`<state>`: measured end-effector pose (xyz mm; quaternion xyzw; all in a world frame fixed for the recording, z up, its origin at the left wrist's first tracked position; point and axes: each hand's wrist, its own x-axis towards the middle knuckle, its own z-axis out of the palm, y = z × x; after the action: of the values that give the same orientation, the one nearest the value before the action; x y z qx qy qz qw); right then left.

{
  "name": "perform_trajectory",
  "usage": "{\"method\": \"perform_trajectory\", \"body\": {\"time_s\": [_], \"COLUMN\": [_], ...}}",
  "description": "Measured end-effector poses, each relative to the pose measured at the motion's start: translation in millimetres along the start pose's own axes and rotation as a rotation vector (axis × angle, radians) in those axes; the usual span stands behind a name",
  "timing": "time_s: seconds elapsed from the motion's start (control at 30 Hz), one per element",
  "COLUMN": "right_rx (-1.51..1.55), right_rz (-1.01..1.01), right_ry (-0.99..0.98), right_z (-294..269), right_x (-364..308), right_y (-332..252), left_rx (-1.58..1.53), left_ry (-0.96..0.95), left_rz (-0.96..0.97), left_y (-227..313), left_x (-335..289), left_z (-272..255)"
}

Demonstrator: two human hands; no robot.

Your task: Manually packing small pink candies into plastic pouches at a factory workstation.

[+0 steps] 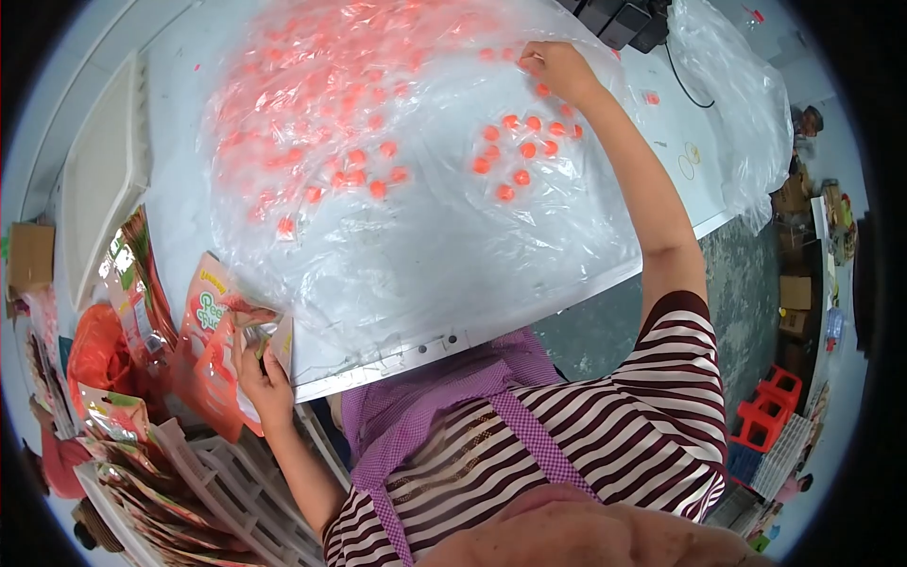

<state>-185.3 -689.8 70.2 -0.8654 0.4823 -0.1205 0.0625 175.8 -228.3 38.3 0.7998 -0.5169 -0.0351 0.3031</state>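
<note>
My left hand (264,380) grips the edge of a printed pink and orange pouch (210,312) at the table's near left corner. The pouch's mouth gapes, and its inside shows. Stretched out to the far side, my right hand (557,70) has its fingers curled down and pressed together at the tabletop. What they hold, if anything, is hidden. Close to it lies a loose group of small orange-red pieces (527,149) in clear wrappers. A much larger spread of the same wrapped pieces (321,104) covers the table's far left.
Clear plastic sheeting (406,265) lies over the white table (359,364). More plastic (746,113) hangs off the right side, near black equipment (619,21). Flat pouches (156,491) stand stacked at lower left, beside a red bag (99,350). Red stools (767,408) stand at right.
</note>
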Motion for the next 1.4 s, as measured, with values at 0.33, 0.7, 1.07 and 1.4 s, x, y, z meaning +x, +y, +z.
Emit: {"method": "perform_trajectory", "body": {"time_s": [0.33, 0.7, 1.07, 1.4], "right_rx": [-0.166, 0.045, 0.209, 0.066], "right_rz": [0.060, -0.064, -0.009, -0.213], "right_ry": [0.000, -0.157, -0.057, -0.180], "right_z": [23.3, 3.3, 4.1, -13.9], "right_x": [4.9, -70.6, -80.3, -144.5], "right_y": [-39.9, -61.9, -10.3, -61.2], "left_rx": [-0.014, -0.030, 0.012, 0.006], "left_ry": [0.006, -0.025, 0.018, 0.037], "left_rz": [-0.021, -0.063, 0.036, 0.065], "left_y": [-5.5, -3.0, 1.3, 1.5], "left_x": [-3.4, -0.6, 2.3, 2.4], "left_z": [1.9, -1.1, 0.5, 1.0]}}
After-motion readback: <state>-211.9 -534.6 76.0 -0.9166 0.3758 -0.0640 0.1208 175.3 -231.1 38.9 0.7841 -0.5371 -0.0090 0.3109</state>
